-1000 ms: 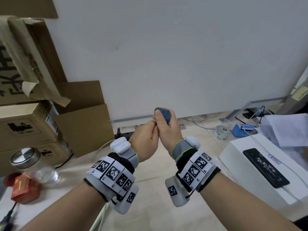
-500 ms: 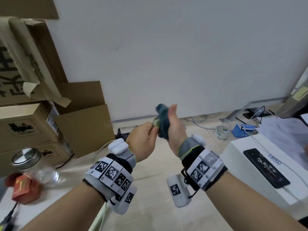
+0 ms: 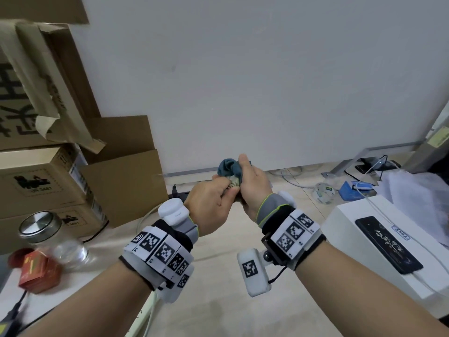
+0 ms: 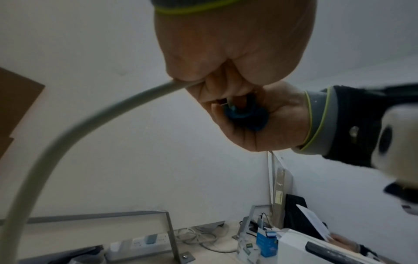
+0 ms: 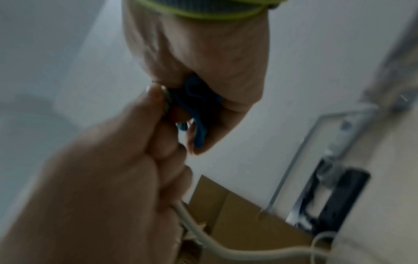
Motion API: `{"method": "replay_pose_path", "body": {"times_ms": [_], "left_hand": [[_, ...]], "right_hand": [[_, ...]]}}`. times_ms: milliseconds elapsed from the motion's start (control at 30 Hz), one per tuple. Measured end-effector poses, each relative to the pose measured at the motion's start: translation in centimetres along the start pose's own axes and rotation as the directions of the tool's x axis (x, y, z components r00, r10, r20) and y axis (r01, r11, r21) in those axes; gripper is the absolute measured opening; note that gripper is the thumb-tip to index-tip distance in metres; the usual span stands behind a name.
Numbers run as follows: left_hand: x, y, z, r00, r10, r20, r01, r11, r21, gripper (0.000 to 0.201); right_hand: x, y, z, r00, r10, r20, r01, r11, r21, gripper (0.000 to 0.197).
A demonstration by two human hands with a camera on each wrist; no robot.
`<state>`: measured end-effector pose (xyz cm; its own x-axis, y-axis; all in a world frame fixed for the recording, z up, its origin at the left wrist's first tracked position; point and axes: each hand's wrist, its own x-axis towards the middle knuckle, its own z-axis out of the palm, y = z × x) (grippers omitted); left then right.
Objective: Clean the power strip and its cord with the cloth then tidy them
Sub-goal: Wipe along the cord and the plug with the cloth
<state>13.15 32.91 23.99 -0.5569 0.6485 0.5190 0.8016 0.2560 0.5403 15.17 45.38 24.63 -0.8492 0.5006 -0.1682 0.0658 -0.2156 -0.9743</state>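
The hands meet at the centre of the head view, raised above the desk (image 3: 218,300), and most of what they hold is hidden between them. The right hand (image 3: 254,184) is curled round a bunched blue cloth (image 3: 228,166), whose top shows above the knuckles; the left hand (image 3: 209,203) is curled into a fist against it, and only a small pale patch, perhaps the plug, shows where they touch, too small to be sure. From the head view the cord (image 3: 150,319) is seen only as a pale strip at the lower edge under the left wrist, its upper run covered by the arm. The left wrist view fills that gap: the grey-white cord (image 4: 74,128) leaves the left fist (image 4: 230,53) and arcs down to the lower left corner, with the cloth (image 4: 246,116) a blue spot inside the right hand (image 4: 260,121). The right wrist view is blurred, yet shows the cloth (image 5: 199,110) folded in the right hand (image 5: 203,57) and the cord (image 5: 203,241) coming out below the left hand (image 5: 101,187) towards the lower right. A white power strip (image 4: 144,243) with a plug in it lies low in the left wrist view by a metal bracket; whether it is the cord's own strip cannot be told. Boxes (image 3: 60,166) stand at the left, a jar (image 3: 46,234) before them.
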Motion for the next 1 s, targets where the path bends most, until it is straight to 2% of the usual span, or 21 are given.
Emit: {"method": "replay_pose_path", "body": {"times_ms": [100,133,200,267,300,333,367,433,467,500,567,633,700,767,833,933,1000], "left_hand": [[-0.4,-0.4,0.0,0.999,0.039,0.011,-0.039,0.999,0.024,0.027],[-0.6,-0.6,0.2,1.000,0.022,0.013,-0.022,1.000,0.005,0.026],[-0.9,-1.0,0.4,0.999,-0.053,0.002,0.053,0.997,-0.064,0.026],[-0.7,-1.4,0.4,0.986,-0.168,0.002,0.167,0.978,-0.128,0.024],[-0.5,-1.7,0.5,0.974,-0.227,0.015,0.227,0.962,-0.150,0.024],[-0.4,-2.0,0.7,0.962,-0.271,0.029,0.272,0.947,-0.172,0.026],[-0.2,-2.2,0.9,0.953,-0.299,0.038,0.301,0.934,-0.193,0.030],[-0.1,-2.4,1.1,0.945,-0.324,0.047,0.327,0.923,-0.205,0.040],[0.0,-2.3,1.2,0.946,-0.320,0.052,0.323,0.925,-0.199,0.041],[0.0,-2.0,1.2,0.951,-0.303,0.058,0.309,0.932,-0.192,0.040],[0.1,-1.3,1.1,0.965,-0.255,0.062,0.262,0.949,-0.178,0.035],[0.0,-0.7,1.1,0.979,-0.200,0.043,0.205,0.966,-0.157,0.029],[0.0,-0.5,0.9,0.984,-0.177,0.024,0.179,0.975,-0.130,0.027],[0.0,-0.5,0.9,0.987,-0.157,0.013,0.158,0.984,-0.080,0.023],[0.0,-0.3,0.6,0.991,-0.133,0.001,0.133,0.991,-0.034,0.022],[0.1,-0.1,0.4,0.997,-0.072,-0.023,0.072,0.997,-0.001,0.021],[0.0,-0.2,0.2,0.999,-0.035,-0.016,0.035,0.999,0.031,0.022]], "right_hand": [[0.4,-0.3,-0.4,0.956,0.273,0.104,-0.288,0.941,0.181,0.051],[0.6,-0.4,-0.8,0.938,0.318,0.138,-0.343,0.904,0.253,0.053],[1.3,-0.5,-1.5,0.937,0.330,0.112,-0.348,0.869,0.351,0.063],[1.6,-0.6,-1.8,0.972,0.236,0.015,-0.221,0.881,0.417,0.063],[1.0,-0.7,-1.9,0.991,0.129,-0.020,-0.109,0.904,0.412,0.055],[0.4,-0.4,-1.8,1.000,-0.008,-0.022,0.015,0.944,0.329,0.045],[-0.1,0.0,-1.4,0.990,-0.136,0.043,0.128,0.978,0.164,0.037],[-1.1,1.4,-0.6,0.929,-0.278,0.243,0.320,0.936,-0.150,0.032],[-1.3,1.9,-0.4,0.911,-0.309,0.272,0.370,0.904,-0.213,0.034],[-1.5,2.1,-0.3,0.906,-0.342,0.250,0.397,0.891,-0.221,0.038],[-1.6,1.6,-0.3,0.934,-0.330,0.138,0.348,0.926,-0.148,0.040],[-1.9,0.8,-0.4,0.974,-0.221,0.060,0.225,0.972,-0.075,0.030],[-2.1,0.5,0.0,0.981,-0.191,0.037,0.194,0.971,-0.139,0.017],[-1.8,0.5,0.2,0.977,-0.213,0.022,0.213,0.954,-0.210,0.030],[-1.5,0.4,0.4,0.981,-0.195,0.009,0.194,0.966,-0.169,0.034],[-1.4,0.0,0.7,0.999,-0.032,0.013,0.031,0.998,0.057,0.041],[-0.9,-0.1,0.8,0.993,0.091,0.072,-0.102,0.980,0.168,0.049]]}}
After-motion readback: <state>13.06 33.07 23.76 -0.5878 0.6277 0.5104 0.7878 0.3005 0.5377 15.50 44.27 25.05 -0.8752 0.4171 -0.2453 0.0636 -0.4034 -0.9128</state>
